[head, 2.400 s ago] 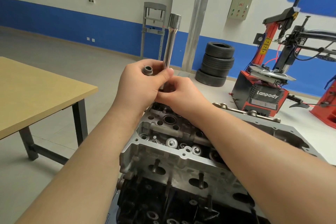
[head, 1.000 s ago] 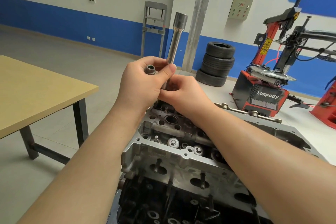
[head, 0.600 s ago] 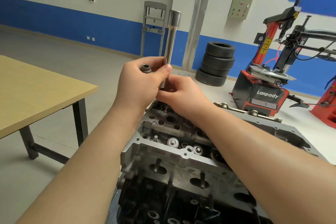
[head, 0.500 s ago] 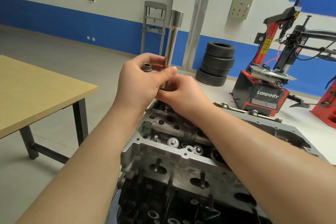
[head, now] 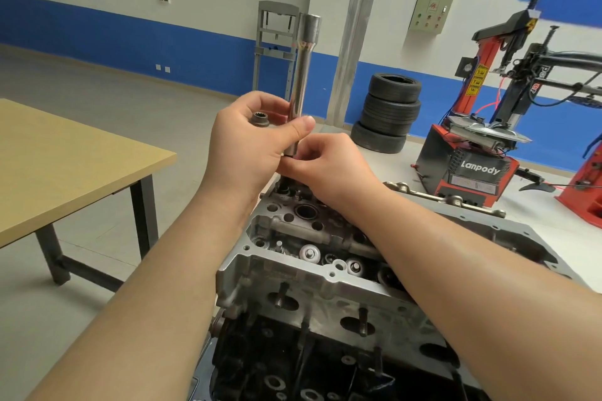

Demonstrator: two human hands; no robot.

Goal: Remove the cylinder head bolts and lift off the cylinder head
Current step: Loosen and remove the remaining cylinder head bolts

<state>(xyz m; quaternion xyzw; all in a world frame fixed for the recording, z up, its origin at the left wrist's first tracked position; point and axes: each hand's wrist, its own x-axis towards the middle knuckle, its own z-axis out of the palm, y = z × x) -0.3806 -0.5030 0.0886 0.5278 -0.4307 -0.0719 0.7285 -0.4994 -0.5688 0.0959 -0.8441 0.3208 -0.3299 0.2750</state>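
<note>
Fingers of the left hand (head: 250, 143) curl around a long chrome socket extension (head: 301, 81), thumb pressed across its shaft, and that same hand pinches a small dark splined socket (head: 260, 119) between its fingers just left of the shaft. Standing near upright, the extension has its wide open end at the top and its lower end disappearing between the two hands, directly above the far end of the cylinder head (head: 312, 257). Left of the cylinder head sits a wooden table (head: 65, 166) on dark legs, well apart from it. Moving right, the right hand (head: 329, 163) is curled in tight at the foot of the extension, fingertips pinching something there, though what exactly they pinch is hidden. Below both forearms the cylinder head lies bolted-looking atop the dark engine block (head: 319, 365), valve springs and studs showing along its near side. Beyond the cylinder head, a stack of tyres (head: 389, 117) stands against the blue wall, and farther right a red tyre changer (head: 472, 166) marked Lanpody.
</note>
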